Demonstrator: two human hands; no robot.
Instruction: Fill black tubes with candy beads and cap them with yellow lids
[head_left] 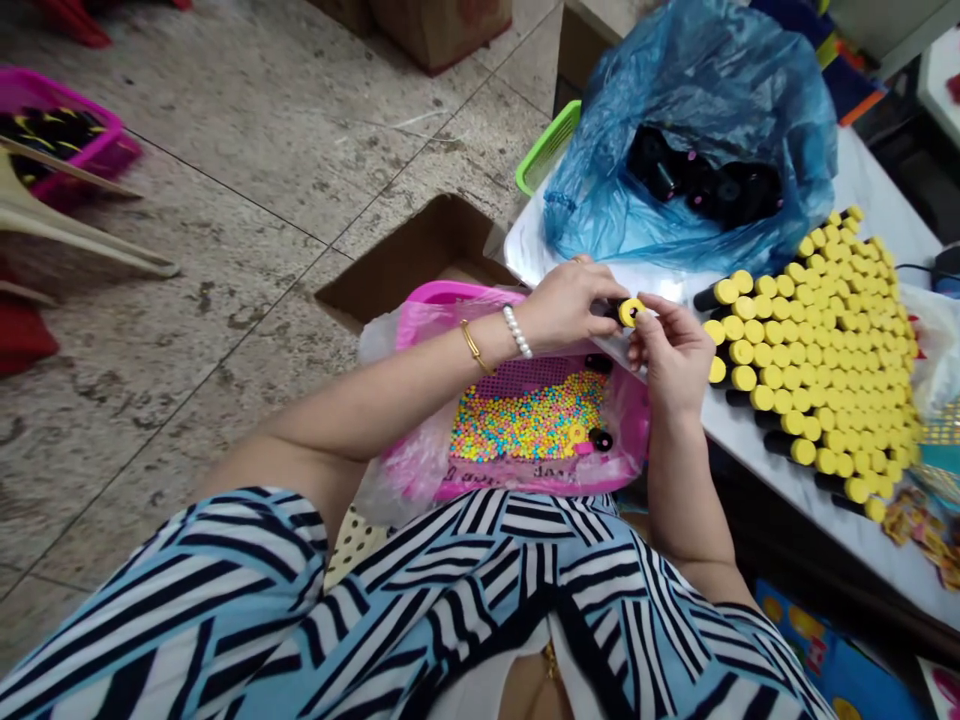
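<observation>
My left hand (571, 303) grips a small black tube by its side, fingers and thumb closed round it. At the tube's near end is a yellow cap (631, 312) with a dark hole in its middle. My right hand (675, 345) pinches at the edge of that cap with thumb and forefinger; its other fingers are curled. Below both hands is a pink basket (429, 292), lined with clear plastic. Many small coloured beads (525, 420) lie in it, along with a black round piece (601, 440).
Rows of yellow-capped black tubes (832, 350) lie stacked on the white table (799, 490) at right. A blue plastic bag (712, 80) of black parts stands behind my hands. An open cardboard box (420, 235) is on the floor. Another pink basket (112, 150) is at far left.
</observation>
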